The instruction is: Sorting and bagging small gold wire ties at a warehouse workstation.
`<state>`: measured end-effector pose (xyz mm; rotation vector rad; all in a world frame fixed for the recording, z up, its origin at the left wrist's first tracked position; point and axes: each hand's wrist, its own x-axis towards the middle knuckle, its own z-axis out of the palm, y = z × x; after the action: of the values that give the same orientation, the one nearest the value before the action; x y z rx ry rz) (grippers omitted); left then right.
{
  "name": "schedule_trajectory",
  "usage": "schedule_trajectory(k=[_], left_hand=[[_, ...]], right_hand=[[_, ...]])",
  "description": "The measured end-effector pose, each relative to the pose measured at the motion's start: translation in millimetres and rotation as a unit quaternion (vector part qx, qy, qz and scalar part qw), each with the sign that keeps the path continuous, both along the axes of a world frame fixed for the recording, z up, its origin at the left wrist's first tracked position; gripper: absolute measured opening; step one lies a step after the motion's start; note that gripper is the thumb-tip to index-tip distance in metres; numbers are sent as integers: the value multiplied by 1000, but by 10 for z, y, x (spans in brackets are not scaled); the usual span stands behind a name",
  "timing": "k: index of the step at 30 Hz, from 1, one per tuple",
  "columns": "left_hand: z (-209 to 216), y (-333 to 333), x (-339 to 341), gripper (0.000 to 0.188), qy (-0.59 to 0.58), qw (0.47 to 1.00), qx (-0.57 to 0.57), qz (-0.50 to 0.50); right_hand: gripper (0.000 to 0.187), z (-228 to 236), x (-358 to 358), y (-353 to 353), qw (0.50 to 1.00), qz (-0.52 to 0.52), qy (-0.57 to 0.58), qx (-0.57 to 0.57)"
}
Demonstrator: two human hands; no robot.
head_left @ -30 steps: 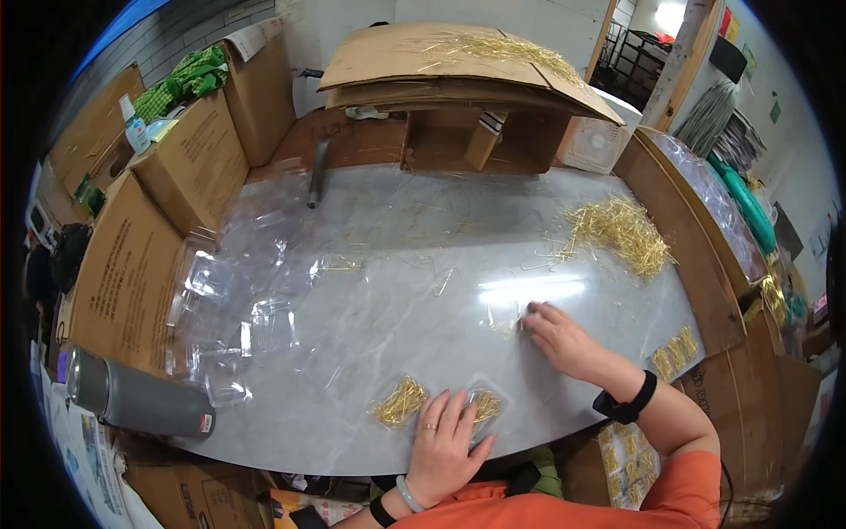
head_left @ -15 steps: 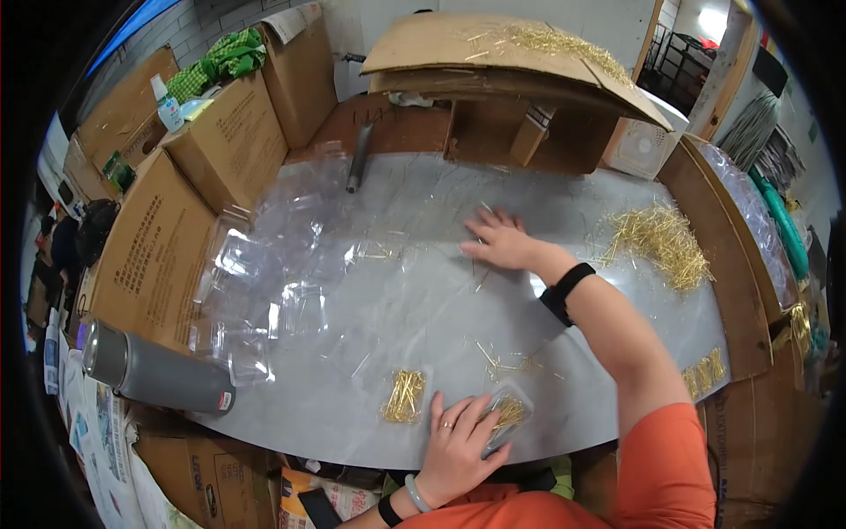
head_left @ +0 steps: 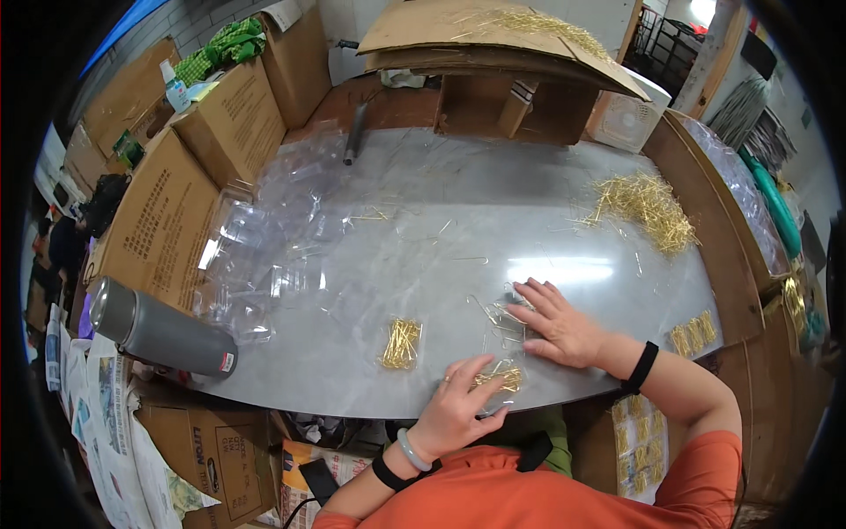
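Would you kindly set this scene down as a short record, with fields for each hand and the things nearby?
Left hand: fingers at a bundle of gold wires; grip unclear
Right hand: palm down, fingers spread, at loose gold wires
Second bundle: on the grey table, left of the first
Heap of gold wires: right side of table
Clear plastic containers: left side of table
Grey flask: table's near left

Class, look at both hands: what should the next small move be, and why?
Probably the right hand should gather the loose pins toward the small gold bunch by the left hand. Its fingertips are right beside these scattered pins, the bunch is close by, and the left hand seems to be steadying it.
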<state>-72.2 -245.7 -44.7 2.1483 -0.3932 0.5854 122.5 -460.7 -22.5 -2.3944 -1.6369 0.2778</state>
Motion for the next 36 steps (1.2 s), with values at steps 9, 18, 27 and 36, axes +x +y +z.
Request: schedule_trajectory(k=[9,18,27,36], left_hand=[[56,-6,-175,50,-10,991,44,124],[-21,-1,-81,45,49,970,179,155],[104,-194,-256,41,27,953,219,208],[-132,-436,-192,42,27,985,160,54]], right_hand=[[45,-178,-154,97,992,75,-26,97],[49,-39,236,-334,974,-159,41,154],[90,-41,73,-324,997,27,60,31],[74,-53,-365,-641,994,7,70,85]])
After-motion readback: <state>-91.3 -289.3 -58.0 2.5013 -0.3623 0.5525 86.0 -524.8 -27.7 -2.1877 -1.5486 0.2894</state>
